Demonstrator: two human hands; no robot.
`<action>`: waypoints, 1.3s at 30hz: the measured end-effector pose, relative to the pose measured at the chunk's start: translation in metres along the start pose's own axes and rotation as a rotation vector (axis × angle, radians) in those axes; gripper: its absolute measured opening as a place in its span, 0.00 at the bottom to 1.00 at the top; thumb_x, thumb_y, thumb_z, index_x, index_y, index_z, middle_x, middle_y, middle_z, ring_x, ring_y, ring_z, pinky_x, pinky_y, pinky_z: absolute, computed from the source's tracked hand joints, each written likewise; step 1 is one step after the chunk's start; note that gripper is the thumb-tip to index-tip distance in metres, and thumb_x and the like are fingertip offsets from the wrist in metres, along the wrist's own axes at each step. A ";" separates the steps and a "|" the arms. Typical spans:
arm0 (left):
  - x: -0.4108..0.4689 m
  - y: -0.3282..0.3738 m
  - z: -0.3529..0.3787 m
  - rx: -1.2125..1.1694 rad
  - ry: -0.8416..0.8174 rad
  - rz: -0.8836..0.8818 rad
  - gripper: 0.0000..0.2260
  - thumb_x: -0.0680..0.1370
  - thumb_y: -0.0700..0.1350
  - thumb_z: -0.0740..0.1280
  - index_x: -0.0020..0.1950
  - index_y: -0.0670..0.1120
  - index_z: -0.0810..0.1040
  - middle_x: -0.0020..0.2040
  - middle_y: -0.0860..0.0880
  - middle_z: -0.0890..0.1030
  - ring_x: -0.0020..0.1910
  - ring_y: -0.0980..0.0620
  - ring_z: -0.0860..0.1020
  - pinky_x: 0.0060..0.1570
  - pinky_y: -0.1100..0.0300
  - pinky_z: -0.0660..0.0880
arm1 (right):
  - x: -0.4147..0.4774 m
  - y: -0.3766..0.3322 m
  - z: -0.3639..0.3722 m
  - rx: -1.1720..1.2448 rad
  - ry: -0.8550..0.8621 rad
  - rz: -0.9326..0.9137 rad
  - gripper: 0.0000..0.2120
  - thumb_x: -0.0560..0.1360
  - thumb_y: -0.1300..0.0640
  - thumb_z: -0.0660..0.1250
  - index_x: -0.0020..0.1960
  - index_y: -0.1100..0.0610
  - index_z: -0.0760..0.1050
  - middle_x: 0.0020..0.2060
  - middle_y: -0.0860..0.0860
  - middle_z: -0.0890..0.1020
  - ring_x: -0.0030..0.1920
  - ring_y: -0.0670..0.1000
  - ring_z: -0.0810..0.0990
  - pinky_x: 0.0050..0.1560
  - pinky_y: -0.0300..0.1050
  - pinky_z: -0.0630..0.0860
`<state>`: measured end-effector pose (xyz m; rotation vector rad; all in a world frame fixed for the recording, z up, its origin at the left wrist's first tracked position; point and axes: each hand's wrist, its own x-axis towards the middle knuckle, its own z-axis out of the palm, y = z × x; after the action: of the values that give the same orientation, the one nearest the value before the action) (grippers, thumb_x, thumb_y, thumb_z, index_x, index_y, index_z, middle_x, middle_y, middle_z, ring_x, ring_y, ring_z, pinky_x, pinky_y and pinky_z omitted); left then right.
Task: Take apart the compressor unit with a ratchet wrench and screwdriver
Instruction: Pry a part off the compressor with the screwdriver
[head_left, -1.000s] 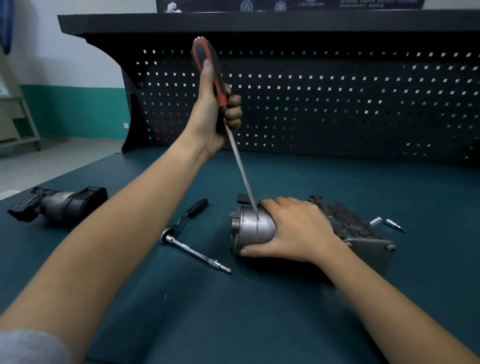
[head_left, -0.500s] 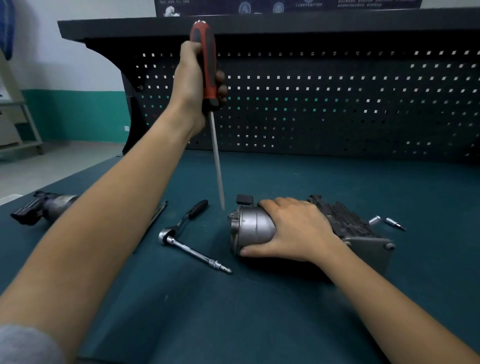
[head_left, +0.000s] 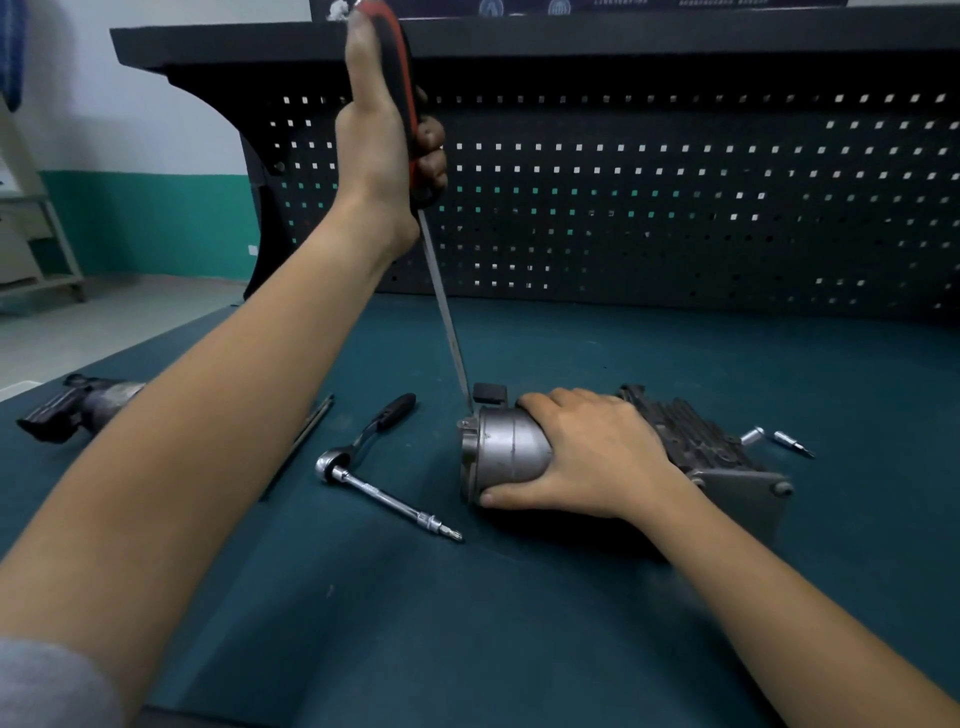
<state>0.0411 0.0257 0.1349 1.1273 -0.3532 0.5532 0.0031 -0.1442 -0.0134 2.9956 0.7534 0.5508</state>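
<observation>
Dark pegboard (head_left: 675, 208) fills the upper frame behind the green counter (head_left: 519, 623). Your left hand (head_left: 387, 140), raised at the upper middle, is wrapped around the red-and-black handle of the screwdriver (head_left: 444, 306). Its shaft slants down until the tip meets the top rim of the compressor (head_left: 506, 447) at centre. Your right hand (head_left: 587, 452) clasps that silver cylinder, fingers curled over the top and thumb on the near side. Just left of it lies the ratchet wrench (head_left: 363, 467), untouched. Two small bits (head_left: 792, 444) lie at the right edge, beside the finned body.

Head-worn wide-angle view, facing forward and down, close over the bench (head_left: 519, 649)
</observation>
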 end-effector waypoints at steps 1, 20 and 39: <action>-0.001 0.000 0.001 0.004 -0.005 0.002 0.23 0.80 0.62 0.51 0.37 0.45 0.68 0.24 0.54 0.66 0.21 0.56 0.62 0.22 0.64 0.61 | 0.000 0.000 0.000 -0.002 0.001 0.000 0.47 0.54 0.19 0.50 0.61 0.49 0.70 0.51 0.48 0.78 0.53 0.51 0.76 0.51 0.44 0.69; 0.013 -0.013 0.002 -0.013 0.003 -0.080 0.23 0.79 0.63 0.52 0.39 0.45 0.68 0.23 0.54 0.67 0.21 0.58 0.63 0.22 0.65 0.62 | 0.001 0.000 -0.003 0.005 -0.017 -0.031 0.44 0.55 0.20 0.57 0.59 0.50 0.70 0.49 0.48 0.78 0.52 0.51 0.77 0.45 0.44 0.66; 0.005 -0.020 0.045 0.261 -0.177 0.046 0.18 0.81 0.56 0.54 0.40 0.44 0.67 0.25 0.52 0.69 0.20 0.56 0.66 0.21 0.65 0.65 | 0.002 0.000 -0.007 -0.041 -0.062 -0.054 0.41 0.57 0.24 0.64 0.57 0.53 0.70 0.48 0.47 0.78 0.49 0.51 0.77 0.41 0.42 0.62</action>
<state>0.0571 -0.0208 0.1405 1.4281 -0.4709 0.5523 0.0024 -0.1440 -0.0058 2.9303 0.8062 0.4630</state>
